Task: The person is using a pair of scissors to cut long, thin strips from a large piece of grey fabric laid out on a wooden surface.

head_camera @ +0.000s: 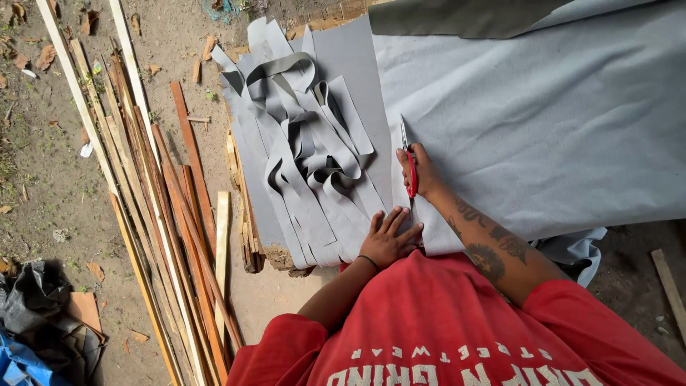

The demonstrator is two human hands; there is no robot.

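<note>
My right hand [423,171] grips red-handled scissors [408,161], blades pointing away from me along the left edge of a large grey sheet [543,121]. My left hand [388,237] lies flat, fingers spread, on the near end of a grey strip just left of the cut line. A tangled pile of cut grey strips [307,150] lies to the left of the scissors, on top of more flat strips.
Long wooden slats [153,193] lie in a loose row on the dirt ground at left. A dark bag and blue plastic [32,314] sit at the bottom left. One plank end [668,282] shows at right. A darker folded sheet [464,18] lies at the top.
</note>
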